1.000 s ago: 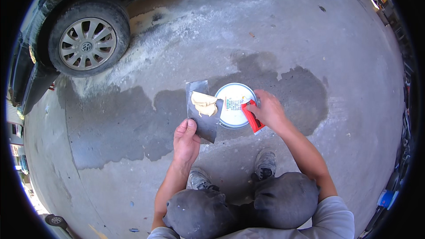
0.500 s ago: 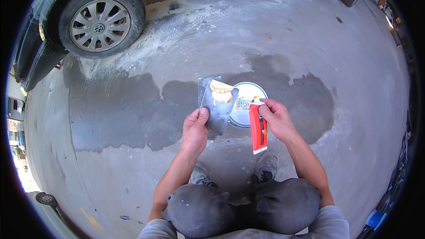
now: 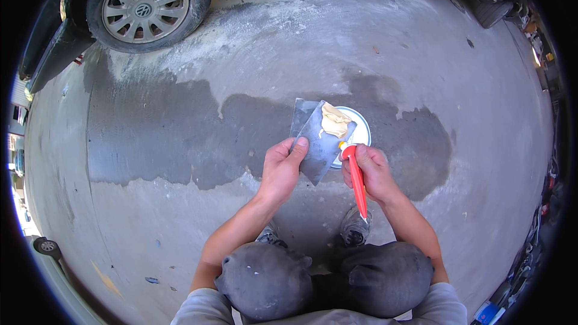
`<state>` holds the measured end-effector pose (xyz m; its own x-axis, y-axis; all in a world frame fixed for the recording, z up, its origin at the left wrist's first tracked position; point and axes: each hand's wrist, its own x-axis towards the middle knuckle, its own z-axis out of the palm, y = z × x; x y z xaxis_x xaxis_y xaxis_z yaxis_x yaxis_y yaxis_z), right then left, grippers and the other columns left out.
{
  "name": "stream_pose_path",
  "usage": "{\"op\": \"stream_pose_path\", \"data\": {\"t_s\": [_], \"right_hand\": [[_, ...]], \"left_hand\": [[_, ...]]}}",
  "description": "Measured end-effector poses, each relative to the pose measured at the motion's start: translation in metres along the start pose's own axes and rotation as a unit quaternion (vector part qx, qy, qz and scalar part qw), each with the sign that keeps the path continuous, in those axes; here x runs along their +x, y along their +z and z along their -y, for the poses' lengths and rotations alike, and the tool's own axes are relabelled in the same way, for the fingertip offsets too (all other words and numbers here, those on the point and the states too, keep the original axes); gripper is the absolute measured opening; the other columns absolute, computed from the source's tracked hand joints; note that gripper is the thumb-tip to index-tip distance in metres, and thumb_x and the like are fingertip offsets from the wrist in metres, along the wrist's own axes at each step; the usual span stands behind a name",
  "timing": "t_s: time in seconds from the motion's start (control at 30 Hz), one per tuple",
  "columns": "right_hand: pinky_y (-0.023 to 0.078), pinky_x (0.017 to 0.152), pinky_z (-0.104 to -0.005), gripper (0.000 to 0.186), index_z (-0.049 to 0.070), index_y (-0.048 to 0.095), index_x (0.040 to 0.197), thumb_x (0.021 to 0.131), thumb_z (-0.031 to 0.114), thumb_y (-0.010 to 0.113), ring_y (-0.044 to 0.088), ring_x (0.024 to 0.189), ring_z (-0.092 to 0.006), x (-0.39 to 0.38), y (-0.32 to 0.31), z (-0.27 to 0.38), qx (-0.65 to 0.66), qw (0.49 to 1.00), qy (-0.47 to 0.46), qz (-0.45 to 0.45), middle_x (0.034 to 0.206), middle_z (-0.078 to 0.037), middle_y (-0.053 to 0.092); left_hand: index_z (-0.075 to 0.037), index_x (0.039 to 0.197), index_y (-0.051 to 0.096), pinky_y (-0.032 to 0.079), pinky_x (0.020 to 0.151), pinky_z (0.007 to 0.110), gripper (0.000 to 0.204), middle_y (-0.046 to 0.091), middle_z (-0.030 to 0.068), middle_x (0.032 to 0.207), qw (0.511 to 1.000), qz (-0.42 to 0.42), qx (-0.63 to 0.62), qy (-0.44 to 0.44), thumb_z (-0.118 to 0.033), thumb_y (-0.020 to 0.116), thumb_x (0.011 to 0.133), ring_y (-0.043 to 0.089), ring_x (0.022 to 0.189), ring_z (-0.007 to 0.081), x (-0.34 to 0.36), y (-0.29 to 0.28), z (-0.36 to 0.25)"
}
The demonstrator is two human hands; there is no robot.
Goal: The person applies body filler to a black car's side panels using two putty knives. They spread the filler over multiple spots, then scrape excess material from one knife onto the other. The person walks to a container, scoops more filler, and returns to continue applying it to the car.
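Observation:
My left hand [image 3: 284, 165] grips two flat metal spreaders [image 3: 317, 157], thumb on top, one plate overlapping the other. A dollop of beige body filler [image 3: 335, 121] sits near the far right corner of the upper plate. In my right hand [image 3: 374, 173] is a red tube [image 3: 357, 185], held near its nozzle end and seen edge-on, its flat tail pointing down toward my shoe. The tube's yellow tip lies close to the plate's right edge beside the filler; whether they touch I cannot tell. Beneath both hands stands a round white can lid [image 3: 362, 135], partly covered.
A dark car with a silver-spoked wheel [image 3: 146, 10] stands at the far left. Another vehicle's tyre [image 3: 495, 13] shows at the far right. A wet patch [image 3: 162, 135] darkens the concrete floor. My knees and shoes are close below my hands. Clutter lines the right edge.
My left hand has shifted right with the spreaders, covering more of the lid. My right hand has turned the red tube from its broad face to its edge, its tip nearer the filler.

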<state>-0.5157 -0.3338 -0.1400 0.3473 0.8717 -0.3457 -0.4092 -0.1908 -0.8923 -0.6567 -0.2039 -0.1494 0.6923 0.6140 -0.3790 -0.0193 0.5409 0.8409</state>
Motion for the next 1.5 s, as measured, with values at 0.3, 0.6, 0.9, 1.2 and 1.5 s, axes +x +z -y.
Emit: {"op": "stream_pose_path", "data": {"t_s": [0.3, 0.6, 0.9, 1.2, 1.5], "right_hand": [[0.034, 0.042, -0.0241, 0.044, 0.004, 0.049, 0.080, 0.099, 0.041, 0.035, 0.041, 0.048, -0.0112, 0.002, 0.002, -0.003, 0.047, 0.999, -0.027, -0.006, 0.061, -0.001, 0.042], [0.033, 0.041, -0.0235, 0.044, 0.003, 0.048, 0.078, 0.099, 0.039, 0.035, 0.040, 0.046, -0.0104, 0.001, 0.005, -0.002, 0.047, 0.998, -0.028, -0.027, 0.060, 0.000, 0.041], [0.034, 0.039, -0.0230, 0.043, 0.004, 0.048, 0.076, 0.099, 0.039, 0.036, 0.041, 0.045, -0.0101, 0.001, 0.005, -0.002, 0.043, 0.998, -0.026, -0.049, 0.060, -0.001, 0.042], [0.035, 0.039, -0.0235, 0.042, 0.005, 0.048, 0.076, 0.098, 0.039, 0.038, 0.042, 0.045, -0.0101, 0.002, 0.003, -0.004, 0.012, 0.998, -0.026, -0.056, 0.057, 0.000, 0.042], [0.038, 0.049, -0.0223, 0.042, 0.002, 0.057, 0.079, 0.099, 0.035, 0.040, 0.047, 0.052, -0.0080, 0.004, 0.002, -0.001, -0.155, 0.981, -0.040, -0.114, 0.062, 0.000, 0.053]], "left_hand": [[-0.001, 0.091, 0.063, 0.042, 0.067, 0.022, 0.028, 0.060, -0.0036, 0.081, 0.999, 0.010, 0.038, 0.025, -0.024, 0.048, 0.097, 0.047, 0.075, 0.0032, -0.006, 0.004, -0.002], [0.000, 0.091, 0.062, 0.041, 0.067, 0.021, 0.028, 0.060, -0.0041, 0.081, 0.999, 0.011, 0.044, 0.028, -0.024, 0.048, 0.097, 0.047, 0.075, 0.0029, -0.006, 0.005, 0.000], [-0.001, 0.091, 0.063, 0.041, 0.066, 0.021, 0.028, 0.059, -0.0044, 0.080, 0.998, 0.009, 0.051, 0.031, -0.024, 0.048, 0.097, 0.045, 0.074, 0.0028, -0.006, 0.006, 0.002], [-0.001, 0.085, 0.061, 0.038, 0.061, 0.021, 0.028, 0.055, -0.0060, 0.074, 0.997, -0.006, 0.063, 0.038, -0.024, 0.049, 0.096, 0.042, 0.070, 0.0029, -0.007, 0.008, 0.001], [0.000, 0.075, 0.054, 0.032, 0.055, 0.022, 0.032, 0.044, -0.0080, 0.067, 0.973, -0.069, 0.159, 0.154, -0.024, 0.052, 0.095, 0.036, 0.065, 0.0033, -0.011, 0.006, 0.002]]}}
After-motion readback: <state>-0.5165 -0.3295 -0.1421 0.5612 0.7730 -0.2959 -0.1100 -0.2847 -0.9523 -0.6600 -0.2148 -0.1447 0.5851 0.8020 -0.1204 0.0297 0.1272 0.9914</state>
